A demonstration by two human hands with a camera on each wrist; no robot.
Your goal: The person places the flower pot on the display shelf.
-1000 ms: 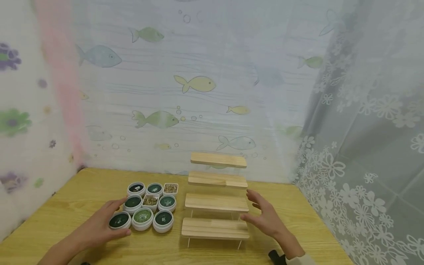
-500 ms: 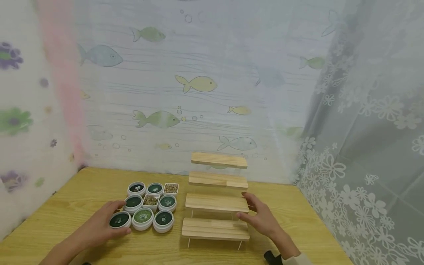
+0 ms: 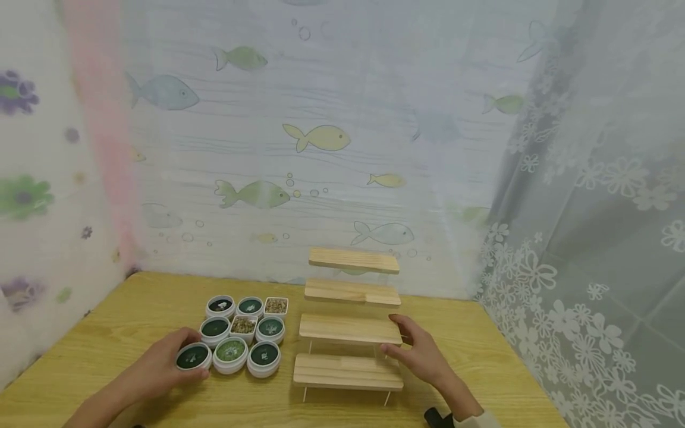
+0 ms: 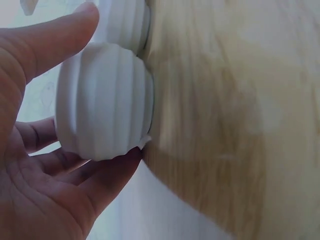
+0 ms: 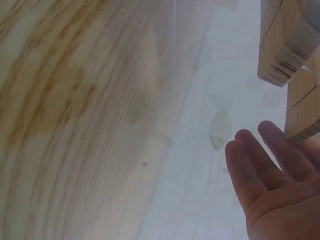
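Note:
Several small white pots stand grouped at the left of the table; the round ones have green tops, two square ones hold brown gravel-like bits. My left hand [image 3: 166, 359] is curled round the front-left round pot [image 3: 194, 356], thumb on the near side and fingers on the far side. The left wrist view shows the ribbed white wall of that pot [image 4: 106, 102] between thumb and fingers, with its base at the table. At the right end of a tiered wooden shelf [image 3: 348, 370], my right hand [image 3: 423, 356] rests with fingers extended, fingertips at the board edge [image 5: 302, 107].
The shelf's stepped boards stand on thin legs. Its top board [image 3: 353, 260] is near the curtain [image 3: 321, 208] with fish prints behind the table [image 3: 465, 333]. A lace-flowered curtain [image 3: 599, 285] hangs at the right. A black object [image 3: 439, 418] is by the right wrist.
My right hand has moved slightly left, closer to the shelf's end. The left hand has stayed round the front-left pot, and the pots and shelf stand as before.

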